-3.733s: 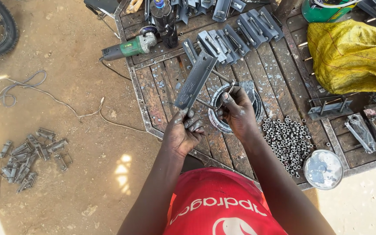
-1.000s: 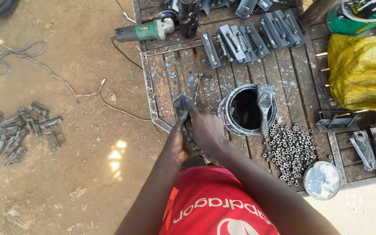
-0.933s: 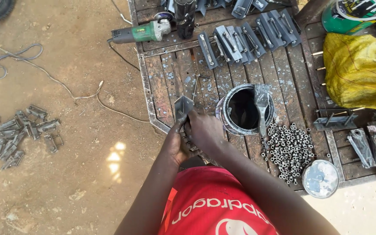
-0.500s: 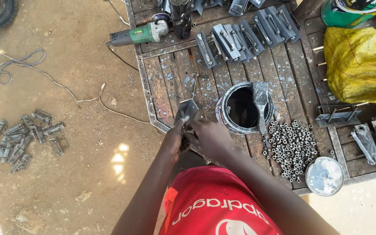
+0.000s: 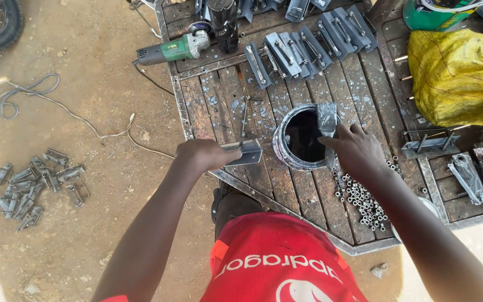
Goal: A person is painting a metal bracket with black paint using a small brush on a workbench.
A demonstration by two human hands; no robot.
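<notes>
The right hand [image 5: 356,148] has moved from beside the left to the paint can [image 5: 300,137], now closed on the brush [image 5: 327,118] at the can's rim. The left hand [image 5: 202,154] grips the metal bracket [image 5: 245,151] just left of the can, apparently awaiting paint.

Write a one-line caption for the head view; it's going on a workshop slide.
Left hand holds a metal bracket while right hand dips a brush into a paint can.
</notes>
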